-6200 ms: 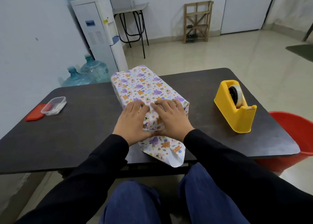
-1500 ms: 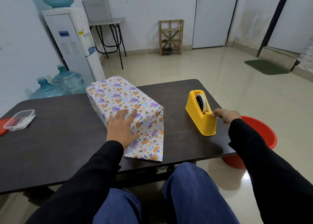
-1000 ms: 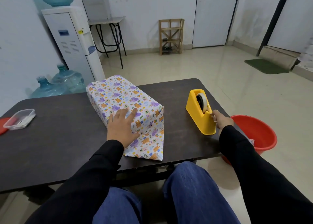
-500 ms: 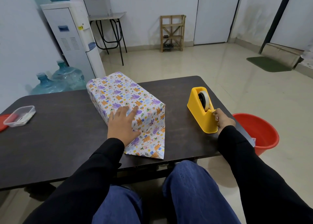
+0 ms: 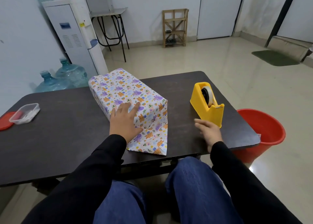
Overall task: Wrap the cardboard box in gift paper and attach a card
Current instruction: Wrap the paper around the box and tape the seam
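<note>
My left grip lies flat, fingers spread and straight, pressing on the near end of the wrapped box, which sits lengthwise at the middle of the dark counter. Below my palm the gift paper runs out in a loose flap that lies on the counter toward the near edge. My right grip hovers just over the counter, near the box's flap and close in front of the yellow tape dispenser. It is blurred; its fingers look loosely stretched, but I cannot tell whether they pinch anything. Far left sit a clear plastic container and a red lid. A red bucket stands on the floor by the right corner.
</note>
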